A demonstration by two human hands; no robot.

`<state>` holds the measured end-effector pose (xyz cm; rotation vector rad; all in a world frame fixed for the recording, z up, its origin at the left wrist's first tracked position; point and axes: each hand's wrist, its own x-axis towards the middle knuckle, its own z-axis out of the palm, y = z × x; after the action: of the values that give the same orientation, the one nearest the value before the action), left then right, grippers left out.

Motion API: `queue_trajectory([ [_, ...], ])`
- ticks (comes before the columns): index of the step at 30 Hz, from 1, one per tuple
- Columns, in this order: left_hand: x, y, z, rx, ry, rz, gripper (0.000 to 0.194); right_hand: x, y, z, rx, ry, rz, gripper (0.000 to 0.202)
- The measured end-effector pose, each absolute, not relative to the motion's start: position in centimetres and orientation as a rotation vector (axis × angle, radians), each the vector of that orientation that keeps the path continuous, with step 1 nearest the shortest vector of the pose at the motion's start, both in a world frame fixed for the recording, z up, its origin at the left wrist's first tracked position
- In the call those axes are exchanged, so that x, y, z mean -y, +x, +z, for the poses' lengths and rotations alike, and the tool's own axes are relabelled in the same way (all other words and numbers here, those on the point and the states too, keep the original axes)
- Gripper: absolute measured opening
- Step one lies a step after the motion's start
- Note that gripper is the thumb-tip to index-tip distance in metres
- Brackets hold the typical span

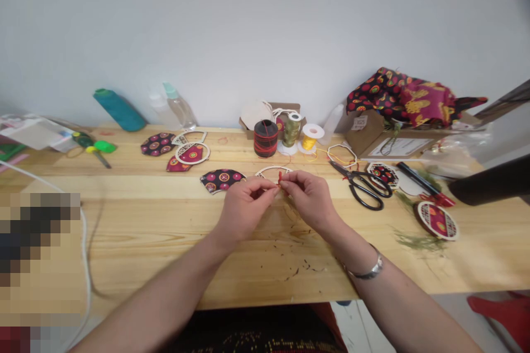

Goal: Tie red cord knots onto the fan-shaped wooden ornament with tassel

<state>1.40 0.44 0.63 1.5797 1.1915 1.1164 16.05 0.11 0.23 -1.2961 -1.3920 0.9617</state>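
Observation:
Close together above the middle of the table, my left hand (247, 201) and my right hand (309, 196) both pinch a small piece of red cord (280, 176). Its short end sticks up between the fingertips; the rest is hidden by my fingers. Just behind my hands lies a pale cut-out frame (274, 169), partly covered by them. A dark patterned fabric piece (223, 180) rests left of my left hand. Black-handled scissors (364, 186) lie to the right of my right hand, blades pointing away to the left.
Behind stand a red-and-black thread spool (265, 139), a green spool (292, 131) and a yellow spool (312, 138). A cardboard box (364, 135) with patterned cloth (414, 99) is at back right. Thread scraps (304, 269) dot the table (165, 242). A white cable (85, 253) runs at left.

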Motion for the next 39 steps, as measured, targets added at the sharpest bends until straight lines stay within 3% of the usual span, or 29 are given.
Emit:
queue_trajectory([
  [5,0.0,1.5,-0.3,-1.153,2.251,1.346,0.015,-0.3,16.0,-0.2,1.283,-1.258,1.102,0.008],
  [10,0.3,1.2,-0.5,-1.249,2.589,1.087,0.024,-0.2,15.7,-0.5,1.260,-1.246,1.140,0.008],
  [16,0.5,1.1,-1.3,-1.145,2.709,1.045,0.026,-0.1,15.2,-1.0,1.326,-1.319,0.997,0.008],
  [24,0.5,1.5,-0.4,-1.296,2.359,1.215,0.015,-0.4,15.7,-1.3,1.334,-1.320,0.983,0.006],
  [28,-0.1,1.3,0.7,-1.486,1.764,1.132,0.025,-0.3,15.8,-0.9,1.365,-1.344,0.922,0.006],
  [33,-0.4,1.3,1.7,-1.188,1.242,0.875,0.032,0.1,15.6,-0.1,1.474,-1.343,0.856,0.008],
  [39,-0.6,1.5,1.5,-1.150,1.185,0.892,0.016,0.3,15.4,0.1,1.476,-1.366,0.889,0.009],
])
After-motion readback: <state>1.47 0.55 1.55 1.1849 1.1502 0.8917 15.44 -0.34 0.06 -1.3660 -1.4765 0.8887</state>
